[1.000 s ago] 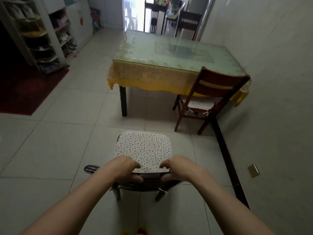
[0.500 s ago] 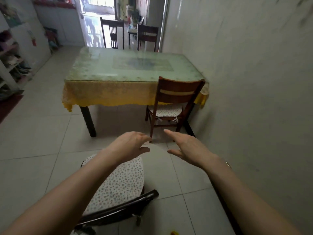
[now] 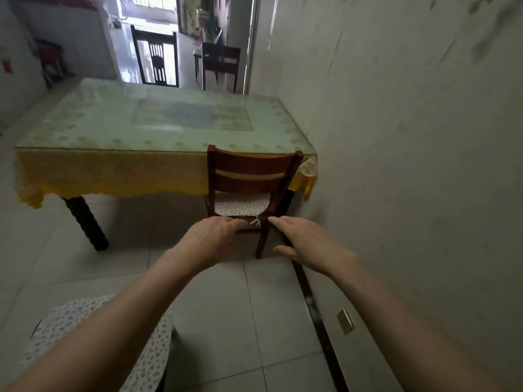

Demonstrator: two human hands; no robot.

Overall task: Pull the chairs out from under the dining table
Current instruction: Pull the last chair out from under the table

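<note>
Reach toward wooden chair (image 3: 249, 176) at table's (image 3: 158, 120) wall-side corner.
Left hand (image 3: 210, 239), right hand (image 3: 305, 243) spread, empty. Risk: chair scraping wall (image 3: 410, 137).

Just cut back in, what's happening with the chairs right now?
A person is reaching both bare hands toward the brown wooden chair tucked in at the near right corner of the dining table, beside the wall. The left hand and right hand are open and hold nothing; neither has reached the chair's backrest yet. A chair with a floral seat cushion already stands out on the tile floor at lower left, clear of the table. Two more chairs stand at the far end.
</note>
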